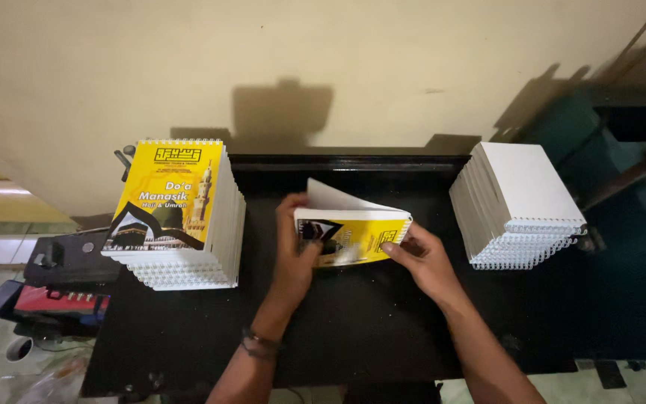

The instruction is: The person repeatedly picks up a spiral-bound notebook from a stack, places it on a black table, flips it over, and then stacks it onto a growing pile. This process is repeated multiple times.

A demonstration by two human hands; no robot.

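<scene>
Both my hands hold one spiral-bound booklet (360, 232) with a yellow cover in the middle of a black table (368, 329). My left hand (294, 243) grips its left edge, thumb on the cover. At the booklet's right edge my right hand (422, 258) pinches near the wire spiral. A white page or back cover stands lifted behind the yellow cover. A dark bracelet is on my left wrist.
A tall stack of yellow-covered spiral booklets (177, 217) stands at the table's left. A stack of white-faced spiral booklets (517, 206) stands at the right. A black and red machine (57, 280) sits left of the table. A beige wall is behind.
</scene>
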